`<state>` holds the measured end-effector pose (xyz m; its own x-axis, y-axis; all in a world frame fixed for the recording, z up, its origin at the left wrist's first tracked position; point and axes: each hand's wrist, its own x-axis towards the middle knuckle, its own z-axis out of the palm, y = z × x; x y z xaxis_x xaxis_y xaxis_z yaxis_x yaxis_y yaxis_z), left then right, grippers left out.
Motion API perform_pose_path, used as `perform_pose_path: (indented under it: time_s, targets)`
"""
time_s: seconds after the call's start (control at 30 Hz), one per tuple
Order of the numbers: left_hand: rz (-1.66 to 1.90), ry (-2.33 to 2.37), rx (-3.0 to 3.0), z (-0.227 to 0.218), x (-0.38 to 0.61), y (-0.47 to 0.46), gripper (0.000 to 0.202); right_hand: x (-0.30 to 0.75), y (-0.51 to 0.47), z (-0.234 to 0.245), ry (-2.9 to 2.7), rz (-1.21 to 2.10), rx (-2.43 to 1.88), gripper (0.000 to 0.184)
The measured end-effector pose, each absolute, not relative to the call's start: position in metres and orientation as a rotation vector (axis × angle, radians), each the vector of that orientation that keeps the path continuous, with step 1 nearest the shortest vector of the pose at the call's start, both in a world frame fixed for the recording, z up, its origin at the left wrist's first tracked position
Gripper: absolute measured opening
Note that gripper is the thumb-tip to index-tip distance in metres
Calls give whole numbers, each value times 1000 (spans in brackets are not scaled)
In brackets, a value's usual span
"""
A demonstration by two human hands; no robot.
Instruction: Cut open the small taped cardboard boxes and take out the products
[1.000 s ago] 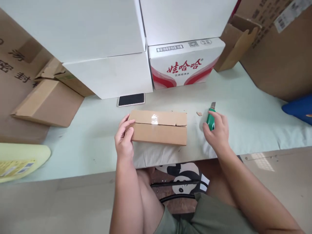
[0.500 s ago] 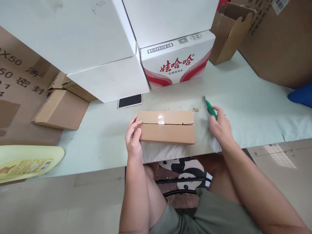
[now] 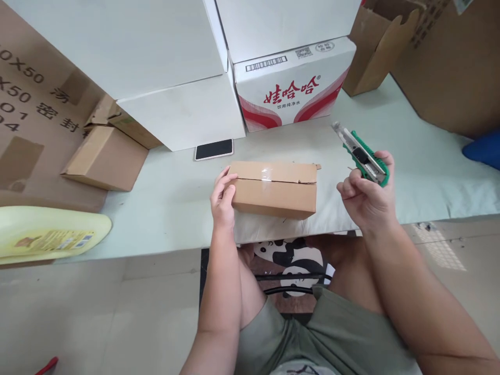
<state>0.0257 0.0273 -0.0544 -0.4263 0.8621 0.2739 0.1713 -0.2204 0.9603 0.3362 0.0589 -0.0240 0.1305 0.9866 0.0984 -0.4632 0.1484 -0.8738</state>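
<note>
A small brown cardboard box rests near the front edge of the table, a strip of clear tape across the middle of its top seam. The seam's right end is torn. My left hand grips the box's left end, thumb on the front and fingers over the top. Off to the right, my right hand is closed round a green utility knife, raised above the table and apart from the box. Its metal tip points up and to the left; how far the blade is out I cannot tell.
Behind the box lies a phone. White cartons and a red-and-white water carton stand at the back. A brown box and a yellow bottle are at left, a blue object at far right.
My right hand has turned over and lifted the utility knife, so its flat side now shows. My left hand stays on the box. The whole view has shifted slightly.
</note>
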Motion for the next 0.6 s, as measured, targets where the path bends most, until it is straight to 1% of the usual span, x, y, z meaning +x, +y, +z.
perform_pose_path:
  time_s: [0.13, 0.23, 0.3, 0.33, 0.4, 0.5, 0.6]
  targets:
    - [1694, 1526, 1331, -59, 31, 27, 32, 330, 62, -2, -922, 999, -937, 56]
    - [1723, 1518, 1367, -61, 37, 20, 35, 323, 55, 14, -996, 1000, -893, 63]
    - [1738, 1506, 1369, -62, 40, 14, 37, 320, 46, 18, -1104, 1011, -894, 69]
    - [1741, 1503, 1368, -62, 42, 11, 38, 320, 41, 18, -1149, 990, -925, 69]
    - [1732, 1506, 1379, -62, 45, 5, 40, 322, 34, 14, -1145, 897, -1024, 60]
    - [1707, 1514, 1423, -61, 48, 0, 42, 333, 31, 8, -929, 791, -1053, 40]
    - [1685, 1528, 1444, -60, 51, -1, 44, 347, 32, 9, -790, 898, -879, 34]
